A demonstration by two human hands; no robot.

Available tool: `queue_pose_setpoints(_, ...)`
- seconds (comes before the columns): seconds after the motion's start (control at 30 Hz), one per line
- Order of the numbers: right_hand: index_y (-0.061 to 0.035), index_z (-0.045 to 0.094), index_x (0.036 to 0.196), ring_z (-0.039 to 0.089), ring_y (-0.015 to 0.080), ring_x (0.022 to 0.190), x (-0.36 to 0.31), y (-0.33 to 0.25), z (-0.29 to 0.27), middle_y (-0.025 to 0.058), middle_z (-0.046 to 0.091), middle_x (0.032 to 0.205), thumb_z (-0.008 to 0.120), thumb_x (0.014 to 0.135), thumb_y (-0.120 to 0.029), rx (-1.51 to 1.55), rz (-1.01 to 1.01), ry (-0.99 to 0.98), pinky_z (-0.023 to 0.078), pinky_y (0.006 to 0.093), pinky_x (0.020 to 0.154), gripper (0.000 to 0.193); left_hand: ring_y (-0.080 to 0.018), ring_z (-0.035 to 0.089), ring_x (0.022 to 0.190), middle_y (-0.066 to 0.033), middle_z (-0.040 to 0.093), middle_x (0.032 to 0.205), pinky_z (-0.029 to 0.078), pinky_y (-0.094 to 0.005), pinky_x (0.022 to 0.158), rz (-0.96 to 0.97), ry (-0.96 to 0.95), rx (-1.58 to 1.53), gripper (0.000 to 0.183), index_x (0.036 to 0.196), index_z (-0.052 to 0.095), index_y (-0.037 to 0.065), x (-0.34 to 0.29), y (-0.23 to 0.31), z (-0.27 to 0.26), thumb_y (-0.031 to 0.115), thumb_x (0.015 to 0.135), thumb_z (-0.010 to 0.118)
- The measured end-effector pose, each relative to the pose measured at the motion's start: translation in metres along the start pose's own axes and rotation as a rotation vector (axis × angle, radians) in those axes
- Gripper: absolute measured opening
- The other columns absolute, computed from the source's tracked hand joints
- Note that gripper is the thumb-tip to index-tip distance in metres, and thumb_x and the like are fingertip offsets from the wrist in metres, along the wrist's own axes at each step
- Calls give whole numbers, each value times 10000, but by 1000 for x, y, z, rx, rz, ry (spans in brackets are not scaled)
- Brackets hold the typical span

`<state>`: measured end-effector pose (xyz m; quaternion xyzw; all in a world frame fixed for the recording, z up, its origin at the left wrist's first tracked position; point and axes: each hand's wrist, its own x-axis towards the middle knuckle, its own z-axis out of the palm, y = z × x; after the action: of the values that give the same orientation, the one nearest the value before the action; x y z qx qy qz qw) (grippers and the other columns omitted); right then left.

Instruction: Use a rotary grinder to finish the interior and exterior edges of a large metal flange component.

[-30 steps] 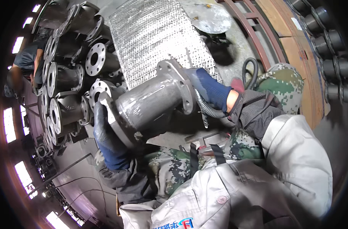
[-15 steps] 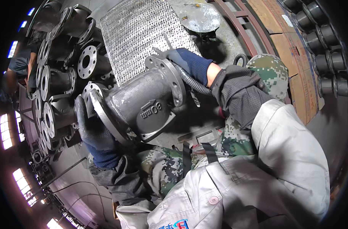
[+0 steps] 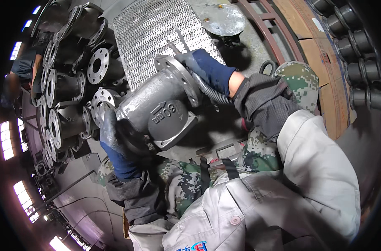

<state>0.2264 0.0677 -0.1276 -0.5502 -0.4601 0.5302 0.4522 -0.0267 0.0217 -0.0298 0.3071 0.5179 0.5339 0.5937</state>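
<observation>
A dark grey cast-metal flanged valve body (image 3: 155,106) lies tilted in front of me, a round flange at its upper right and a square flange on its near side. My left hand (image 3: 115,140), in a grey-and-blue glove, is closed around its lower-left end, which it mostly hides. Near the upper-right flange, my gloved right hand (image 3: 201,67) is closed on a slim tool whose body is largely hidden. A thin shaft (image 3: 180,39) extends from the front of that hand, and a ribbed grey hose (image 3: 211,90) trails below it.
Stacked flanged valve bodies (image 3: 65,90) crowd the left side. Beyond my hands lies a silvery textured metal sheet (image 3: 152,37), with a round metal stool top (image 3: 224,19) beside it. Cardboard (image 3: 316,62) and a brown metal frame (image 3: 274,29) line the right. Another person (image 3: 27,67) bends at far left.
The valve body has turned slightly, showing more of its square flange. My left hand has shifted right and rolled with its end. My right hand has barely moved.
</observation>
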Motion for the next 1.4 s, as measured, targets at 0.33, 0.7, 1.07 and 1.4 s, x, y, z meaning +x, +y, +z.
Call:
queue_pose_setpoints(0.33, 37, 594, 1074, 594, 96, 650, -68, -44, -19, 73, 671, 839, 632, 885, -154, 352, 53, 485, 495, 241, 588, 271, -105, 484, 541, -40, 500, 657, 396, -244, 503, 141, 39, 166, 234, 1135, 536, -53, 3, -4, 29, 110, 975, 483)
queue_pose_setpoints(0.7, -12, 446, 1430, 561, 62, 634, -178, -59, 2, 92, 717, 924, 504, 995, -200, 465, 306, 237, 452, 206, 574, 478, -121, 569, 716, -49, 589, 821, 476, -249, 605, 495, -214, 794, 302, 1209, 575, -4, 18, -14, 31, 185, 974, 574)
queue_pose_setpoints(1.07, -3, 564, 1171, 610, 98, 704, -166, -40, -11, 125, 713, 961, 557, 971, -259, 91, -118, 73, 481, 204, 601, 325, -258, 557, 757, -169, 518, 945, 519, -372, 857, 811, -127, 1132, 357, 1226, 571, -24, 4, -5, 54, 85, 885, 578)
queue_pose_setpoints(1.4, -10, 532, 1264, 544, 43, 620, -156, -57, -5, 113, 718, 986, 489, 1001, -313, 585, 283, 191, 445, 176, 558, 403, -423, 642, 1054, -310, 564, 1276, 520, -411, 924, 750, -185, 909, 407, 1301, 594, 68, -1, -20, 62, -8, 905, 544)
